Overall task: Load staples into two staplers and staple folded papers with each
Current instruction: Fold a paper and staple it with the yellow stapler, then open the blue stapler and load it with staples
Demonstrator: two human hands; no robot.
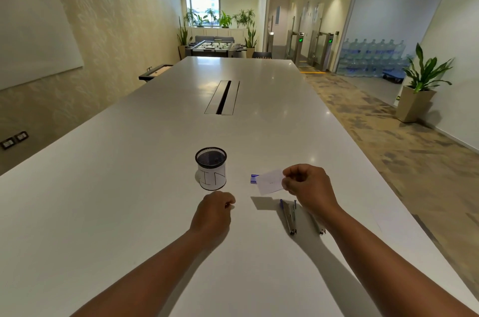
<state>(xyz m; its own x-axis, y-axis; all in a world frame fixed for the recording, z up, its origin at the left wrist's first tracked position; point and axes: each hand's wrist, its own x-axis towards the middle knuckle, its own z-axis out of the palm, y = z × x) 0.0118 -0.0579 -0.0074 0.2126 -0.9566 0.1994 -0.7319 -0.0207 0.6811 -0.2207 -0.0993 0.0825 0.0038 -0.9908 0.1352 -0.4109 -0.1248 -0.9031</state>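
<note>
Two hands over the table (129,187): right hand (308,187) pinches folded paper (269,182), left hand (215,210) curled, empty.

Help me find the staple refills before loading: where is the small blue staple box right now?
In the head view, the blue staple box lies on the white table, right of the mesh cup, partly hidden behind the folded paper that the right hand pinches.

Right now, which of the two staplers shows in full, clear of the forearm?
The metal stapler with blue tips, nearer the left hand. The other stapler is mostly hidden under the right forearm.
</note>
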